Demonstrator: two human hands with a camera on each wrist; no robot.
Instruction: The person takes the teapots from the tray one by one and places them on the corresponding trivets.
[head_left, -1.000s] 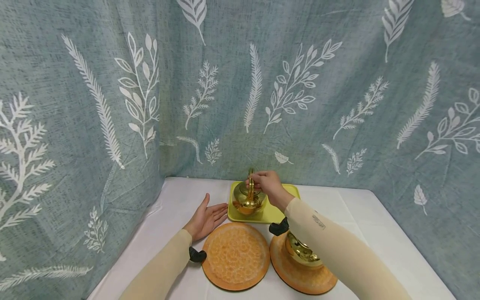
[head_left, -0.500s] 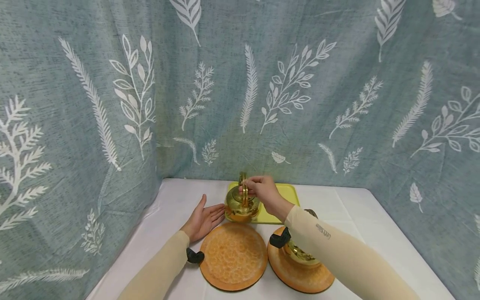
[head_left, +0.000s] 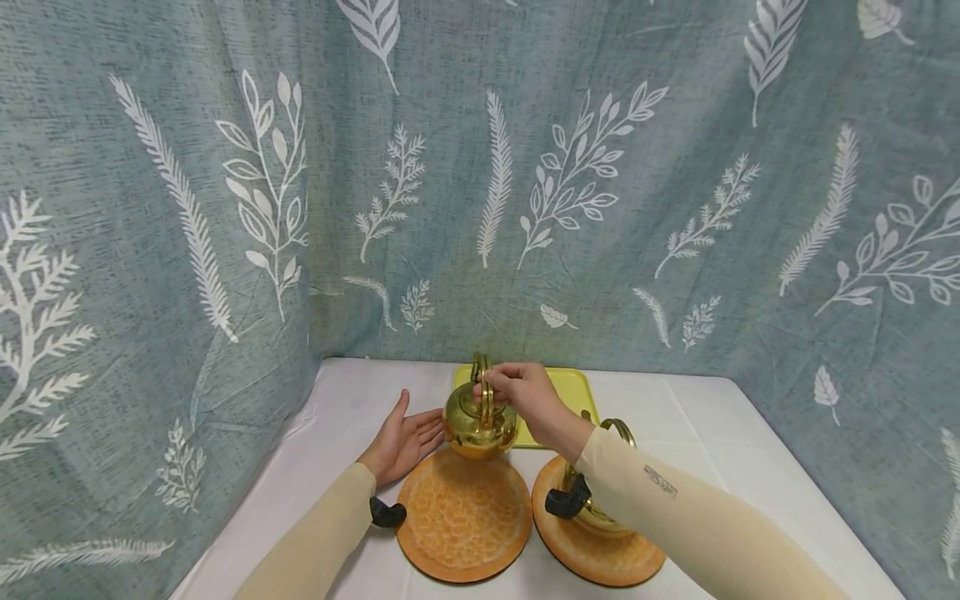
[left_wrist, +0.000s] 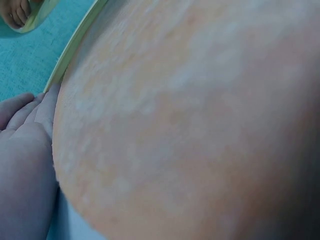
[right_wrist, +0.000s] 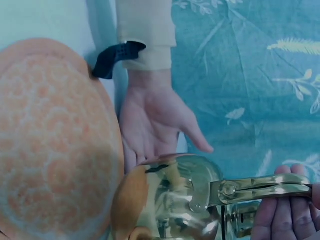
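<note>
My right hand (head_left: 534, 406) grips the upright loop handle of a shiny gold teapot (head_left: 474, 435). The pot hangs over the front edge of a yellow tray (head_left: 576, 387) and the back rim of an orange round placemat (head_left: 465, 529). In the right wrist view, curled fingers (right_wrist: 287, 220) go round the handle beside the gold body. My left hand (head_left: 401, 447) lies palm up with straight fingers to the left of that placemat, its fingertips close to the pot; whether they touch cannot be told. The left wrist view shows the same hand (left_wrist: 25, 165) along the placemat's rim.
A second gold teapot (head_left: 602, 523) stands on another orange round placemat (head_left: 618, 567) at the right, partly hidden by my right sleeve (head_left: 675, 487). White cloth (head_left: 660, 417) covers the table. A blue-green leaf-print curtain (head_left: 450, 208) hangs behind and at both sides.
The teapot has come up off the yellow tray and moved toward me and slightly left with my right hand. My left hand stays nearly in place.
</note>
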